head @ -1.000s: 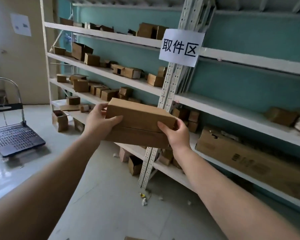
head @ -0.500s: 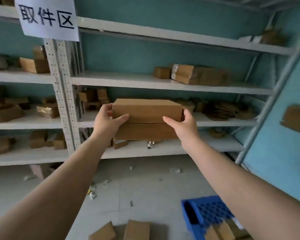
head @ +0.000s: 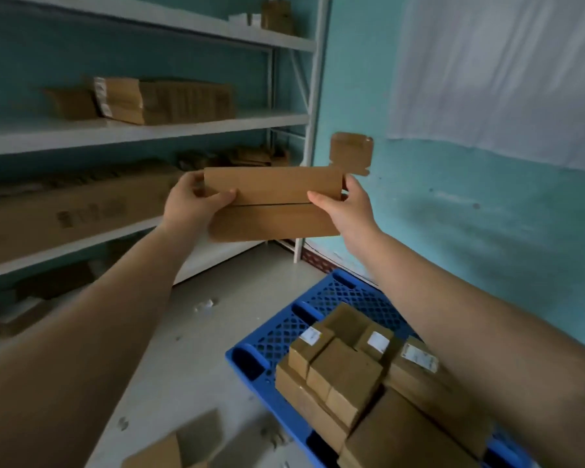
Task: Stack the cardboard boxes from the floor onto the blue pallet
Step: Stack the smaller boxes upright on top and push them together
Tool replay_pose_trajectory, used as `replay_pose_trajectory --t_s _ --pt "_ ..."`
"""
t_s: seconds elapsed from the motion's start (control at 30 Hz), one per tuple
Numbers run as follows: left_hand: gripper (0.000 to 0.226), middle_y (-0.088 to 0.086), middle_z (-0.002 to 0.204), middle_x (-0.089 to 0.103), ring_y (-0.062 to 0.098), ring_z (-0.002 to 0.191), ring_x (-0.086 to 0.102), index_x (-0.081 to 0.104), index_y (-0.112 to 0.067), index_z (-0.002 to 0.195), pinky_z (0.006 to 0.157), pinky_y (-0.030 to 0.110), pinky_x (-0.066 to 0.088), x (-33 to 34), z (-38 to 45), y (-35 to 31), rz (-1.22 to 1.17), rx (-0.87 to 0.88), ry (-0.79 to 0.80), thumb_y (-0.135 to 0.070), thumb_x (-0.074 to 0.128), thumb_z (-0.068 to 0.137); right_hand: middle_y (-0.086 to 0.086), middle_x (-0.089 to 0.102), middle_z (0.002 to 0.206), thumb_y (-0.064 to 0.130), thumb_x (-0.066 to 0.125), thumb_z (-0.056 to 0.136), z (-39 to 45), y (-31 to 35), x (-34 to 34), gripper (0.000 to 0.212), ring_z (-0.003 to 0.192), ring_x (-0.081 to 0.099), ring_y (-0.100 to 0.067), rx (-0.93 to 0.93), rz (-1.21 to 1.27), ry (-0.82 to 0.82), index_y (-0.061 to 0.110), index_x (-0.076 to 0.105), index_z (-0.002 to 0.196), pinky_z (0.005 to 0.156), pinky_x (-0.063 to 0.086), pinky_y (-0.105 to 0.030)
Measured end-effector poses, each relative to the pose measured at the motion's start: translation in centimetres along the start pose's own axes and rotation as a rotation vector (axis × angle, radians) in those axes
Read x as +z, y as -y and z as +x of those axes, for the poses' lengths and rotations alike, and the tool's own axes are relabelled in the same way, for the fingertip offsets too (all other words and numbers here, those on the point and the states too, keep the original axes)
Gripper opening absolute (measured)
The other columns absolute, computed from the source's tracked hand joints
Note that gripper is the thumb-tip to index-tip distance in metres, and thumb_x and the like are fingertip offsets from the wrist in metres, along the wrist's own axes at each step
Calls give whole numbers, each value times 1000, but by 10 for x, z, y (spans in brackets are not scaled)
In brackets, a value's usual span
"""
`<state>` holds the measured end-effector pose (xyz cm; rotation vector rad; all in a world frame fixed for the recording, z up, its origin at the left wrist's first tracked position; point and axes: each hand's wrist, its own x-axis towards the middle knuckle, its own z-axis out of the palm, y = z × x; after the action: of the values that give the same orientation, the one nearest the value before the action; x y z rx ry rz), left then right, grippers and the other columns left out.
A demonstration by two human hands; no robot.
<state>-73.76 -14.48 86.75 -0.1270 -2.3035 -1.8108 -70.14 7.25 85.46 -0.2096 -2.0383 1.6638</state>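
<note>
The shelves [head: 142, 130] filled the left wall, cartons on every level. Below right, the pallet [head: 284, 336] lay on the floor [head: 196, 349] by the wall; its near part already carried a stack [head: 348, 373], while the far-left corner's lattice stayed bare, probably the easiest room for another. The box [head: 272, 204] hung at chest height, well above the pallet, level, likely so it could be lowered flat. The left hand [head: 191, 206] gripped its left end, thumb on the front face; the right hand [head: 343, 207] clasped the right end likewise. More cardboard [head: 183, 444] waited near the floor's bottom edge.
</note>
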Motion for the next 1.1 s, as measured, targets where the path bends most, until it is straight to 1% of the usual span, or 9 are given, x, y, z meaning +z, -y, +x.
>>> replay_pose_trajectory --t_s 0.13,0.3,0.4,0.47,0.57,0.63,0.77,0.93,1.1 --pt "63 -1 115 47 18 101 47 41 -19 132 86 34 43 80 11 -6 -39 3 152 -29 70 77 10 62 109 30 78 72 26 -26 -67 56 96 62 -9 29 -9 -93 27 52 121 79 52 -27" --pt "66 6 130 48 27 114 50 39 -19 134 97 47 44 178 20 4 -90 -73 304 -26 71 76 12 63 104 25 77 74 47 -69 -140 50 93 64 -9 92 -28 -180 27 53 117 76 52 -26" --pt "67 0 113 52 13 88 54 41 -19 131 75 33 50 225 27 17 -132 -105 385 -27 74 74 14 62 103 25 77 75 59 -90 -173 55 91 63 -9 145 -82 -215 23 52 124 72 50 -24" --pt "67 -3 103 50 7 77 51 42 -20 130 59 25 46 248 34 28 -154 -136 443 -28 75 73 19 59 99 26 76 74 72 -101 -187 54 86 60 -2 161 -136 -244 25 53 123 64 46 -18" --pt "69 -6 97 52 17 88 57 40 -22 132 64 34 52 278 53 51 -202 -186 518 -27 76 73 11 59 104 25 76 74 96 -124 -195 51 89 60 -5 185 -217 -277 21 55 120 68 45 -19" --pt "67 -7 97 51 18 90 57 40 -27 133 60 34 53 293 69 68 -227 -217 562 -24 74 75 7 60 103 24 77 74 116 -143 -193 46 91 59 -10 225 -259 -283 20 56 115 73 45 -22" --pt "60 6 117 52 26 101 58 42 -28 131 57 33 53 321 113 106 -224 -320 666 -19 71 79 4 56 105 26 75 76 161 -182 -179 47 94 56 -14 323 -367 -249 18 55 119 75 41 -23" --pt "59 15 129 49 35 107 57 39 -23 130 74 47 55 359 164 168 -194 -482 724 -13 68 81 2 47 120 21 71 81 213 -236 -156 56 101 48 -14 452 -448 -178 19 46 131 78 43 -24" --pt "64 10 120 51 31 102 59 36 -26 131 78 46 55 402 183 249 -171 -685 793 -10 70 79 1 42 136 18 64 87 249 -308 -146 51 114 49 -27 714 -387 -116 31 44 132 91 49 -46"
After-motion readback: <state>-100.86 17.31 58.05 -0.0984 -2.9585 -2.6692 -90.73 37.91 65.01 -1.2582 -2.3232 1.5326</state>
